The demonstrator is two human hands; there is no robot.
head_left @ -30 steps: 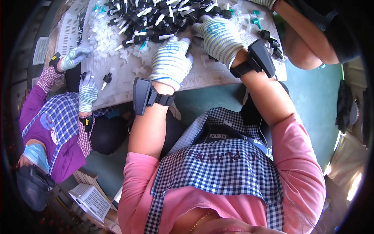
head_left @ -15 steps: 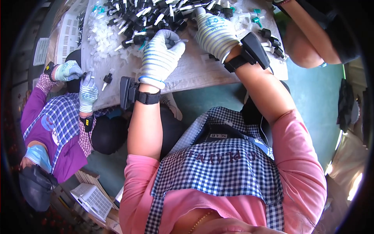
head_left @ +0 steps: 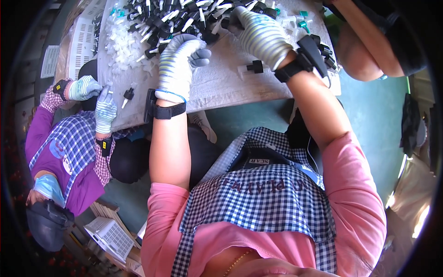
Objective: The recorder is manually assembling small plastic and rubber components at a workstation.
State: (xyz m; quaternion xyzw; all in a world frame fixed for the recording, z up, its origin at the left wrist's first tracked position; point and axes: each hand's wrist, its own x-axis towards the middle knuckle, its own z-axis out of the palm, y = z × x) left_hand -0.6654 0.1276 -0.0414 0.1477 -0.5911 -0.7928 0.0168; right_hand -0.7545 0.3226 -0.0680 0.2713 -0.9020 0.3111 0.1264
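Note:
Both my hands wear striped white knit gloves with grey fingertips. My left hand (head_left: 176, 69) is at the near edge of a heap of black dropper-like caps with white stems (head_left: 184, 18), its fingers curled inward; what they hold, if anything, is hidden. My right hand (head_left: 262, 37) reaches to the heap's right part with bent fingers pressed together beside a black cap, and whatever is in them cannot be made out. Between my wrists, nearer the table's front, lies a single black cap with a clear part (head_left: 254, 67).
Translucent small pieces (head_left: 122, 51) are piled left of the black heap on the table (head_left: 217, 94). Teal and clear pieces (head_left: 302, 23) lie at right. A co-worker in purple (head_left: 85, 184) works at left near a loose black cap (head_left: 128, 96); another person's arm (head_left: 369, 34) is at right.
My left hand has drawn slightly left and turned, its fingers curling; the small clear piece it pinched no longer shows. My right hand has shifted slightly right, uncovering the single black cap.

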